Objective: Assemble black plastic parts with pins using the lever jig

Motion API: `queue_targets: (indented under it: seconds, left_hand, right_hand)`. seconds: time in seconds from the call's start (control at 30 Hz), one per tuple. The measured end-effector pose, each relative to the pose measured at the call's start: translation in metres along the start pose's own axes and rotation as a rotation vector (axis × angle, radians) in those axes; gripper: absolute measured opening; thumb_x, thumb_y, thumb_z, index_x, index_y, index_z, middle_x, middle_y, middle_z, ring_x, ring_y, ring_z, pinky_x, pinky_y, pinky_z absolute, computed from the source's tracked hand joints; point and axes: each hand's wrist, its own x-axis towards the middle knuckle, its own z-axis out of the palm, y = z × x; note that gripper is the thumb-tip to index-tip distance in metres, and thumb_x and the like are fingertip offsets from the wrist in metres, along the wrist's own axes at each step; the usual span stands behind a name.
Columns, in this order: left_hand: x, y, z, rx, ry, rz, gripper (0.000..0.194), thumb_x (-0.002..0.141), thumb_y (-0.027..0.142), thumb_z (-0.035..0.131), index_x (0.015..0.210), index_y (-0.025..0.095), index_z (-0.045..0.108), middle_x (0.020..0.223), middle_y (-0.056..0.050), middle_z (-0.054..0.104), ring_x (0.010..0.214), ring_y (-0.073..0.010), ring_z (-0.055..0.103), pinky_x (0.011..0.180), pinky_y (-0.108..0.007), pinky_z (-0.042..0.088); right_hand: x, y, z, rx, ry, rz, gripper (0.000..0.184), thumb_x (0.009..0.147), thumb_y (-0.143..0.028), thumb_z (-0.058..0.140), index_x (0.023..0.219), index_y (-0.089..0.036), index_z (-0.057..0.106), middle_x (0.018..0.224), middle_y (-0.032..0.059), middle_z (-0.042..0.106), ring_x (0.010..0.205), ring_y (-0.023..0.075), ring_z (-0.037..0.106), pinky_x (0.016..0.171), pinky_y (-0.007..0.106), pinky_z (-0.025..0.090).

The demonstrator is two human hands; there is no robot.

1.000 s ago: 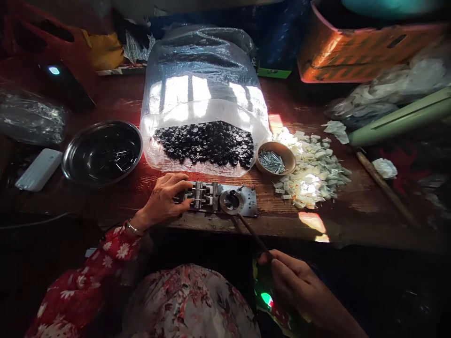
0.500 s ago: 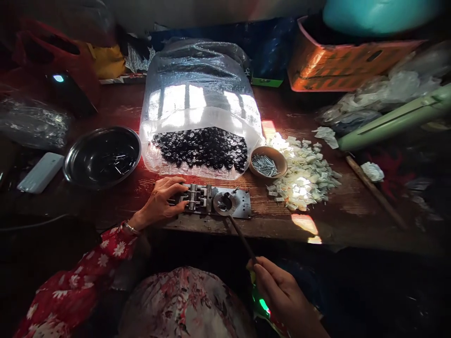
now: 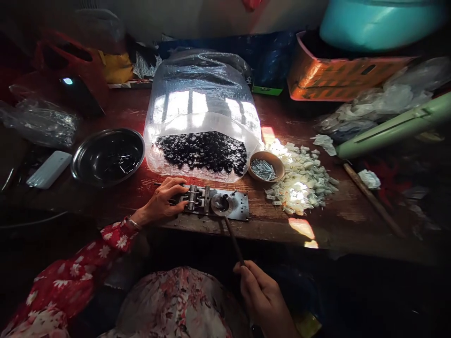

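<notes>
My left hand [image 3: 165, 199] grips the left end of a metal jig [image 3: 241, 205] at the table's front edge. Its thumb and forefinger rest by the jig's clamp block [image 3: 192, 199], where thin pins lie across; what is under the palm is hidden. Right of the block sits a round ring [image 3: 229, 204] with a dark opening. From the ring's near side a dark lever handle [image 3: 234, 241] slants down past the table edge. My right hand [image 3: 262, 291] is closed around the lower end of that handle.
Black round pieces [image 3: 204, 150] spill from a clear plastic bag [image 3: 204, 101]. Close by stand a small bowl [image 3: 282, 172] of metal pins and a heap of whitish plastic parts [image 3: 303, 183]. A steel basin [image 3: 82, 176] is on the left, a wooden stick [image 3: 373, 202] on the right.
My right hand has swung left with the lever handle, which now stands steeper. My left hand keeps its place on the jig. The whole view has shifted slightly.
</notes>
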Motion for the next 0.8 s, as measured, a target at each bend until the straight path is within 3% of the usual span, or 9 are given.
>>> queue_targets:
  seconds: [0.1,0.17,0.27,0.33,0.57,0.8]
  left_hand:
    - [-0.001,-0.004,-0.009,0.037,-0.07,0.044,0.035,0.099,0.038,0.071,0.129,0.022,0.065,0.141,-0.014,0.065,0.129,-0.0281,0.062,0.111,-0.047,0.051]
    - [-0.002,-0.007,-0.015,0.097,-0.151,0.078,0.054,0.098,0.051,0.071,0.142,0.022,0.059,0.15,-0.016,0.06,0.137,-0.0315,0.058,0.115,-0.05,0.047]
    - [-0.007,-0.011,-0.016,0.234,-0.219,0.105,0.083,0.097,0.068,0.062,0.162,0.021,0.038,0.159,-0.021,0.053,0.146,-0.0358,0.051,0.123,-0.056,0.036]
    - [-0.012,-0.012,-0.01,0.332,-0.208,0.104,0.092,0.098,0.073,0.054,0.167,0.018,0.027,0.161,-0.024,0.049,0.149,-0.0379,0.048,0.125,-0.059,0.029]
    - [-0.02,-0.011,0.013,0.439,-0.16,0.073,0.093,0.102,0.076,0.036,0.167,0.01,0.028,0.162,-0.028,0.047,0.151,-0.0386,0.045,0.126,-0.058,0.024]
    - [-0.022,-0.014,0.015,0.454,-0.193,0.044,0.096,0.101,0.079,0.032,0.165,0.009,0.032,0.163,-0.029,0.045,0.152,-0.0385,0.044,0.127,-0.058,0.02]
  right_hand:
    - [0.001,0.001,-0.001,0.042,-0.02,0.007,0.062,0.095,-0.08,0.056,0.094,-0.019,0.065,0.059,-0.0092,0.028,0.051,0.0075,0.024,0.045,0.021,0.02]
    - [0.0,0.001,-0.003,0.066,-0.034,0.001,0.059,0.096,-0.077,0.057,0.094,-0.019,0.064,0.059,-0.0092,0.029,0.051,0.0073,0.024,0.045,0.02,0.018]
    - [0.0,0.001,-0.003,0.105,-0.042,0.021,0.056,0.097,-0.075,0.057,0.093,-0.019,0.063,0.058,-0.0096,0.029,0.051,0.0068,0.022,0.045,0.02,0.014]
    - [-0.001,0.001,-0.002,0.118,-0.027,0.043,0.055,0.098,-0.074,0.057,0.094,-0.02,0.063,0.059,-0.0099,0.028,0.051,0.0064,0.021,0.045,0.02,0.013]
    - [-0.004,0.0,0.007,0.071,0.001,0.024,0.057,0.096,-0.077,0.056,0.091,-0.02,0.063,0.06,-0.0095,0.027,0.051,0.0076,0.021,0.044,0.021,0.014]
    - [-0.009,-0.005,0.051,0.125,0.122,-0.018,0.055,0.095,-0.076,0.058,0.089,-0.021,0.061,0.064,-0.0078,0.031,0.054,0.0095,0.028,0.047,0.022,0.025]
